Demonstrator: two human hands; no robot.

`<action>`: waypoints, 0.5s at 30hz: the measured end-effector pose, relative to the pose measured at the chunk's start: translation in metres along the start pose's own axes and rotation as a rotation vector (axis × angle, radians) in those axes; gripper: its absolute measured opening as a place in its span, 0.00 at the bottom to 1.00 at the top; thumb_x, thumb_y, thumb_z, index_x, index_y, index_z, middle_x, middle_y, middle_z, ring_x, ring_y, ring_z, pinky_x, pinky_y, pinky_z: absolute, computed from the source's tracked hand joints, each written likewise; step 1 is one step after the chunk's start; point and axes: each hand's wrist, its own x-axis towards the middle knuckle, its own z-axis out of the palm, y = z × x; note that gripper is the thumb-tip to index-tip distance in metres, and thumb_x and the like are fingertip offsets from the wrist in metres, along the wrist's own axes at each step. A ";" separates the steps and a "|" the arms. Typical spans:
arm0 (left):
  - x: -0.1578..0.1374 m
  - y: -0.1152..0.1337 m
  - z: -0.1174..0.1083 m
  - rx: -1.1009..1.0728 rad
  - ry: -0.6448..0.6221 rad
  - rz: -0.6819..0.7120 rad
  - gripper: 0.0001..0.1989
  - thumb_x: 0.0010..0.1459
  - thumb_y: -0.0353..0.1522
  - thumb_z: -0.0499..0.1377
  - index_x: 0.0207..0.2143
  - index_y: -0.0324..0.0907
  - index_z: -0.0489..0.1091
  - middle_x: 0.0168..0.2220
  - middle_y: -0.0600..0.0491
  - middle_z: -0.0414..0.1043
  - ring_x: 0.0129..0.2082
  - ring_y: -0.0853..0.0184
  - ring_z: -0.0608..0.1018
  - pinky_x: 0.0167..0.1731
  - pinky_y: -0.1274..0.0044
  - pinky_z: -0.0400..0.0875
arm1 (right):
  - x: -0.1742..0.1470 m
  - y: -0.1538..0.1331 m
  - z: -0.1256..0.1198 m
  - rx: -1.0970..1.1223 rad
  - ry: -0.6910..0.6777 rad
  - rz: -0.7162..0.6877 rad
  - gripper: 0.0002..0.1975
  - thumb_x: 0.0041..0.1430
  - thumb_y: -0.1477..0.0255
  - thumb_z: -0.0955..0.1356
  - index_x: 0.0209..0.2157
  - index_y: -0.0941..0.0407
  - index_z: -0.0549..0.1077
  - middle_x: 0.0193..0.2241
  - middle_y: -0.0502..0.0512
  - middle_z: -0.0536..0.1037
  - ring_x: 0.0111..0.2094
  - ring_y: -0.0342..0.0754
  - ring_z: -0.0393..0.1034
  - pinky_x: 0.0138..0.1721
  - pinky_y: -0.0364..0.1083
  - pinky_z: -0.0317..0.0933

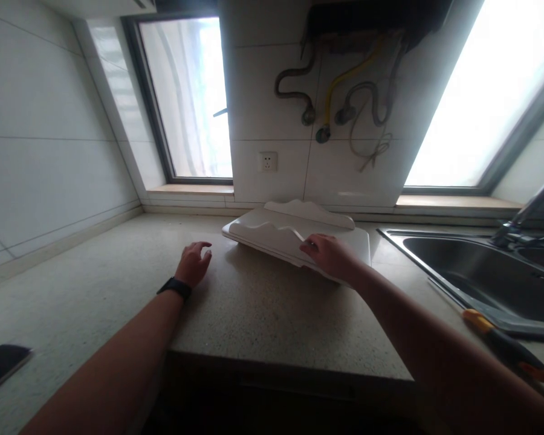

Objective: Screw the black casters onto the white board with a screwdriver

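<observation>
On the countertop near the back wall lies a white board with wavy-edged upright sides [272,241], like part of a small shelf. Its near left edge is tilted up off the stone. My right hand [329,251] has its fingers closed on the wavy near side of this white piece. To the left, my left hand [194,264], with a dark band on its wrist, is over the counter with fingers apart and holds nothing. A gap separates it from the board's left corner.
A screwdriver [503,344] with an orange and black handle lies at the right, beside the steel sink [390,237]. A dark phone-like object [4,362] is at the left. Pipes [299,93] and a socket [268,161] are on the tiled wall between two windows.
</observation>
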 end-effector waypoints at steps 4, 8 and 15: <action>-0.002 0.009 -0.006 -0.064 0.063 0.016 0.24 0.71 0.41 0.45 0.57 0.37 0.69 0.53 0.39 0.74 0.54 0.50 0.74 0.59 0.56 0.64 | 0.000 0.016 -0.009 0.008 -0.014 -0.047 0.21 0.69 0.53 0.63 0.41 0.55 0.77 0.36 0.55 0.79 0.36 0.47 0.71 0.40 0.48 0.63; -0.008 0.019 -0.014 -0.147 0.051 0.104 0.26 0.73 0.45 0.44 0.62 0.41 0.66 0.61 0.42 0.70 0.61 0.52 0.70 0.64 0.58 0.62 | -0.004 0.027 -0.013 0.050 -0.034 -0.077 0.23 0.66 0.48 0.62 0.37 0.52 0.78 0.32 0.53 0.79 0.33 0.47 0.69 0.34 0.46 0.53; -0.007 0.019 -0.015 -0.250 -0.025 0.170 0.27 0.74 0.48 0.44 0.59 0.44 0.72 0.61 0.45 0.71 0.64 0.55 0.71 0.66 0.59 0.63 | 0.003 0.044 -0.010 0.133 -0.082 -0.052 0.27 0.62 0.43 0.63 0.33 0.53 0.76 0.26 0.50 0.74 0.28 0.45 0.63 0.31 0.46 0.48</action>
